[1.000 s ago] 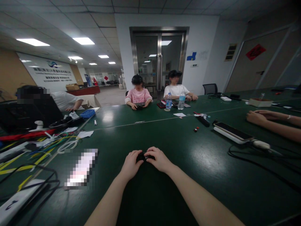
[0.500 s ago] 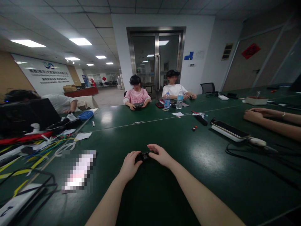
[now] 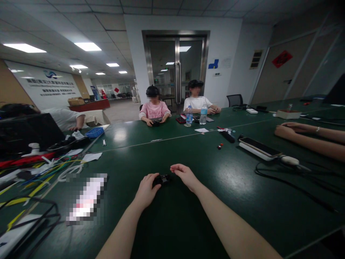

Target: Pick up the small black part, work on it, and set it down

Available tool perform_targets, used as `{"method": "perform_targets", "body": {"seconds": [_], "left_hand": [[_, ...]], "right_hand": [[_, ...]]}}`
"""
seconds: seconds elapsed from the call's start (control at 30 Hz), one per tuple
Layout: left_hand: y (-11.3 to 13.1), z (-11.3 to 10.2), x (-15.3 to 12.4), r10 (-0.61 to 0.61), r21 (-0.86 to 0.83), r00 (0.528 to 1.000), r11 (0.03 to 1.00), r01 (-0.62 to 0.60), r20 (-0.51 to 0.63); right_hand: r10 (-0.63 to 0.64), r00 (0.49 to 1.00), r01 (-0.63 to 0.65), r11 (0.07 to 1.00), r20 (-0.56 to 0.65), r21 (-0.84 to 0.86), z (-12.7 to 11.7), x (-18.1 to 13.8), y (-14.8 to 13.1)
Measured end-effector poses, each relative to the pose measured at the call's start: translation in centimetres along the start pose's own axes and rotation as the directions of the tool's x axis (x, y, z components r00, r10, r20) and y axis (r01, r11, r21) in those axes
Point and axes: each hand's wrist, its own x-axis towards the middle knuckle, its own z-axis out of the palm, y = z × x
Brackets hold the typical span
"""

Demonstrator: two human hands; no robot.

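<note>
A small black device [image 3: 164, 178], its exact kind not clear, sits just above or on the green table in front of me. My left hand [image 3: 145, 190] grips its left end, with the thumb on the near side and the fingers over the far side. My right hand [image 3: 186, 177] is just right of the device, a narrow gap away. Its fingers stretch forward and to the left, loosely curved, and nothing shows in them.
A blurred-out phone-like thing [image 3: 88, 198] lies left, near tangled cables [image 3: 70, 172]. To the right are a phone on a white block [image 3: 259, 148] and a black cable [image 3: 293, 190]. Another person's hands [image 3: 285, 130] rest at the right. Two people sit opposite behind water bottles [image 3: 203, 114].
My right hand has come off the device's right end, and its thumb and fingers have drawn closer together. My left hand still holds the device. The view has shifted slightly right.
</note>
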Motion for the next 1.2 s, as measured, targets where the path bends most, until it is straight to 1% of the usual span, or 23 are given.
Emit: {"method": "perform_targets", "body": {"seconds": [0.27, 0.53, 0.77, 0.97, 1.2], "left_hand": [[0.04, -0.04, 0.01, 0.006, 0.004, 1.000, 1.000, -0.006, 0.000], [0.35, -0.07, 0.01, 0.018, 0.015, 1.000, 1.000, -0.018, -0.014], [0.16, -0.10, -0.03, 0.000, -0.015, 1.000, 1.000, 0.000, 0.001], [-0.11, 0.16, 0.01, -0.024, -0.018, 1.000, 1.000, 0.024, -0.009], [-0.49, 0.36, 0.08, 0.024, -0.001, 0.999, 1.000, -0.024, -0.033]], "right_hand": [[-0.005, 1.000, 0.005, 1.000, 0.005, -0.014, -0.10, -0.30, -0.38], [0.007, 1.000, -0.007, 1.000, -0.012, -0.014, 0.00, 0.24, 0.11], [-0.022, 1.000, 0.022, 1.000, 0.001, -0.012, -0.03, 0.13, 0.28], [-0.004, 1.000, 0.004, 1.000, 0.001, -0.026, -0.10, -0.03, -0.07], [-0.007, 1.000, 0.007, 0.999, -0.004, -0.032, -0.17, 0.16, 0.23]]}}
